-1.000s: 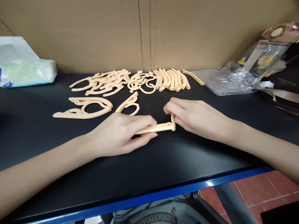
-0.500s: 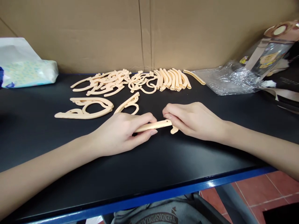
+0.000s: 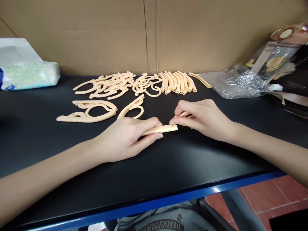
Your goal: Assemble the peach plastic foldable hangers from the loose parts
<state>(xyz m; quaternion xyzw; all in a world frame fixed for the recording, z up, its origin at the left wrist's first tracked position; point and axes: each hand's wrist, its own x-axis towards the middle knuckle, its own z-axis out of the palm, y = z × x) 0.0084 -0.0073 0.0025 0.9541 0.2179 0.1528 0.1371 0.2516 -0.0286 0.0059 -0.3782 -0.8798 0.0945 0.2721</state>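
Note:
My left hand pinches a cream plastic bar between thumb and fingers, just above the black table. My right hand is closed at the bar's right end, fingertips touching it, and holds a second small cream piece that peeks out between its fingers. Just behind my left hand lies a cream loop-shaped part. Left of that loop sit two curved hanger-like parts.
A heap of cream hooks and curved strips lies along the back by the cardboard wall. A tissue pack is at the far left, a crumpled clear bag and packaged goods at the right. The table's blue edge runs near me.
The short end piece that stood bent up at the bar's right end came away. My right hand lifted it slightly up and back, while my left hand kept the bar still.

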